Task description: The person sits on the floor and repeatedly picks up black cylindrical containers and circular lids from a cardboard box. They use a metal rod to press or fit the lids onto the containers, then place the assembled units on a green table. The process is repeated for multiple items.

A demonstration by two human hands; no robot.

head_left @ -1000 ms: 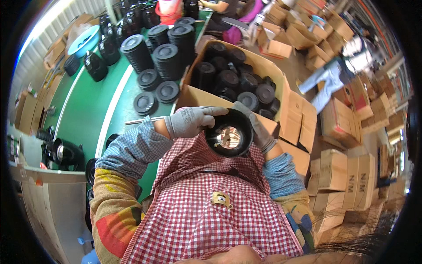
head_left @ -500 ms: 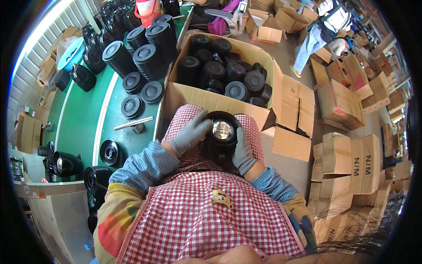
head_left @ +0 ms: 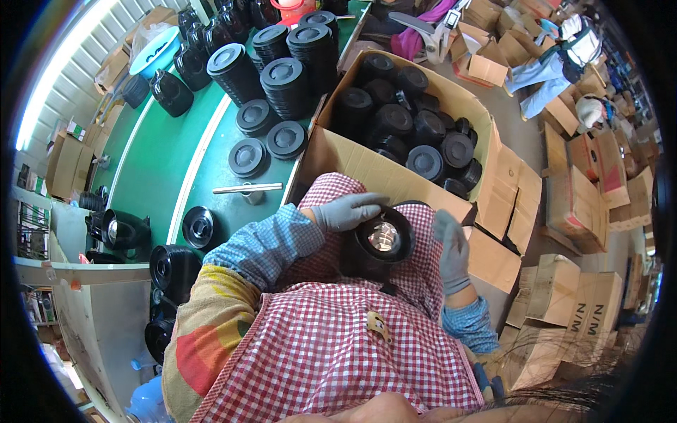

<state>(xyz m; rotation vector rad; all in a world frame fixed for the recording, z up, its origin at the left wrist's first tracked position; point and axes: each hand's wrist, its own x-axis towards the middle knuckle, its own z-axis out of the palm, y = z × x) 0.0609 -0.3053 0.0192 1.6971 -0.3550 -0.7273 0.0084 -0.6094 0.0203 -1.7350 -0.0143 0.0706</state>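
Between my thighs, on the checked apron, rests a black jug body (head_left: pixel 362 258) with its mouth tilted up. A shiny metal lining (head_left: pixel 385 237) shows inside its round rim. My left hand (head_left: pixel 347 212), in a grey glove, lies with its fingers stretched over the far left edge of that rim. My right hand (head_left: pixel 452 252), gloved too, is raised apart from the jug on its right side. Its fingers are extended and nothing shows in them. Beyond my knees stands an open cardboard box (head_left: pixel 384 163) filled with round black lids (head_left: pixel 424 161).
On the green bench (head_left: pixel 151 169) at the left are stacked black lids (head_left: pixel 284 86), a metal T-shaped tool (head_left: pixel 248 189), black jugs (head_left: pixel 171 93) and a blue basin (head_left: pixel 154 53). Cartons (head_left: pixel 557 285) are piled at the right. Another person (head_left: pixel 550 77) is at the far right.
My right hand has let go of the jug and moved off to the right. The left hand's fingers have shifted onto the rim. The whole view has swung slightly left.
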